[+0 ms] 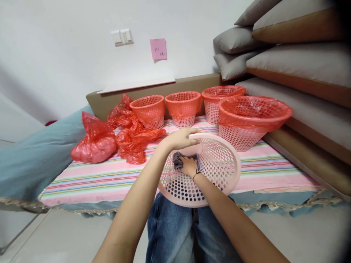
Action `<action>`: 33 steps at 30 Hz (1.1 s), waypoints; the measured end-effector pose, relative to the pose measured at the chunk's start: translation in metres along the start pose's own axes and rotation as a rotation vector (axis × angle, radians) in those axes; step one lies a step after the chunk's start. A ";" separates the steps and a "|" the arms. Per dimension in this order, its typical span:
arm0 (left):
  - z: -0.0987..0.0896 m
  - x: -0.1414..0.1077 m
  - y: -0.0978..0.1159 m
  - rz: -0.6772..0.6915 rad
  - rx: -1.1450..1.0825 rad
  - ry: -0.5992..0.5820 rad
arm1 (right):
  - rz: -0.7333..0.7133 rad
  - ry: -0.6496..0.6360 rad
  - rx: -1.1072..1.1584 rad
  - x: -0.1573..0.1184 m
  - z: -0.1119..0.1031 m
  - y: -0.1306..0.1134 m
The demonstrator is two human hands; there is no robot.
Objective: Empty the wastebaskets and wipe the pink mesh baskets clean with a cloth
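Observation:
A pale pink plastic basket with a lattice wall tilts toward me over my lap, its mouth facing me. My left hand grips its far rim, thumb and fingers on either side of the edge. Inside the basket, my right hand presses a dark grey cloth against the wall, with the fingers bent over it. A thin black cord circles my right wrist. Part of the cloth is hidden under the hand.
Behind stand several pink baskets lined with red plastic bags, the nearest lined basket at right. A filled red bag and crumpled red bags lie left on the striped cloth. Grey cushions are stacked at right.

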State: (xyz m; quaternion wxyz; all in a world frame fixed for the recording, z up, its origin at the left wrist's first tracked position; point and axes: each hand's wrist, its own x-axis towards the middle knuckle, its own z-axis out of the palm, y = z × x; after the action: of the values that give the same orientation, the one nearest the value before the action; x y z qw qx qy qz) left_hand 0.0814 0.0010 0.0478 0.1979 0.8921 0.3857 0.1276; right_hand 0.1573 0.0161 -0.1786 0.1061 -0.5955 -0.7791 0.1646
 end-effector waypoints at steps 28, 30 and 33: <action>0.003 0.013 0.005 0.023 -0.044 -0.027 | -0.075 -0.154 0.116 0.002 -0.004 0.013; 0.003 0.013 0.005 0.017 -0.048 -0.026 | -0.070 -0.178 0.124 -0.004 -0.007 0.011; 0.002 0.013 0.005 -0.013 -0.044 -0.023 | -0.073 -0.190 0.138 -0.024 -0.009 0.005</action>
State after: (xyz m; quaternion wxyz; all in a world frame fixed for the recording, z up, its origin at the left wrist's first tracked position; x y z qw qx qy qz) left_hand 0.0940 0.0065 0.0490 0.2227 0.8864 0.3863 0.1242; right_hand 0.1714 -0.0043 -0.1715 0.0783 -0.5397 -0.7937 0.2696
